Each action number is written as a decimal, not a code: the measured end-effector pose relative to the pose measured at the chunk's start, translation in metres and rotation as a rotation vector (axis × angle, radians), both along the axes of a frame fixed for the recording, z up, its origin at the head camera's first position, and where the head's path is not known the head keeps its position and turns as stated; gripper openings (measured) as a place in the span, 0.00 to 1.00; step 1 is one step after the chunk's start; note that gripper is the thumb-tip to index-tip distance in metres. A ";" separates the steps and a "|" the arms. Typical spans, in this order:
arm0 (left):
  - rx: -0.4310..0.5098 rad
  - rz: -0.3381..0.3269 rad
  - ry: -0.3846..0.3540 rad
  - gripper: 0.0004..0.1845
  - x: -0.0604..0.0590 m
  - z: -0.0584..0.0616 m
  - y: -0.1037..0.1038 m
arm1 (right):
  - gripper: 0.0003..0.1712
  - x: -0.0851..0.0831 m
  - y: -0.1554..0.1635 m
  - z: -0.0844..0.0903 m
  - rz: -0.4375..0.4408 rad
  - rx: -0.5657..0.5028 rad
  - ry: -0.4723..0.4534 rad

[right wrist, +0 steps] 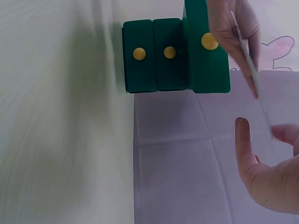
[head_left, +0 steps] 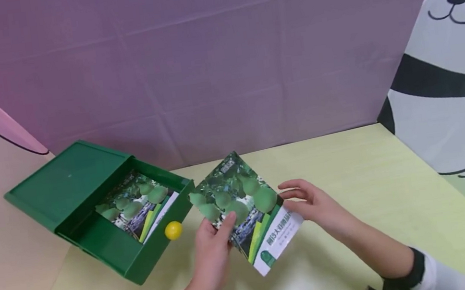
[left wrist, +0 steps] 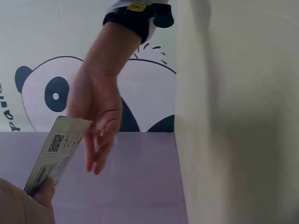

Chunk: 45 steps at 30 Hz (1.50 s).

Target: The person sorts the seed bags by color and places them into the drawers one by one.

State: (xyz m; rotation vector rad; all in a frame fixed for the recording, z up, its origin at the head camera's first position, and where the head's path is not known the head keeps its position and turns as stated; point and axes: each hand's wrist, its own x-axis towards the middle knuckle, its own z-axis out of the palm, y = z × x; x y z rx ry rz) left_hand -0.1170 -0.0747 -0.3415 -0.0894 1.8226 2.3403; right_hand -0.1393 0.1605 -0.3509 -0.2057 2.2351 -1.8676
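Note:
My left hand grips a thin booklet by its left edge, thumb on top of the cover and fingers beneath. Its cover shows round green fruit, with a white strip of print at one corner. At the booklet's opposite edge is my right hand, fingers loosely extended and thumb apart from the fingers in the right wrist view. A printed code shows on the booklet's back in the left wrist view. Another booklet with a like cover lies inside the pulled-out green drawer, left of my left hand.
The green cabinet stands on the pale table at left. Two lower drawers are closed, each with a yellow knob. The top drawer's knob juts toward my left hand. A purple cloth backdrop rises behind the table.

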 end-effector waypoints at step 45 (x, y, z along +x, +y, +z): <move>0.165 -0.011 -0.489 0.14 -0.058 0.055 -0.213 | 0.25 -0.042 -0.153 -0.013 0.553 -0.226 -0.293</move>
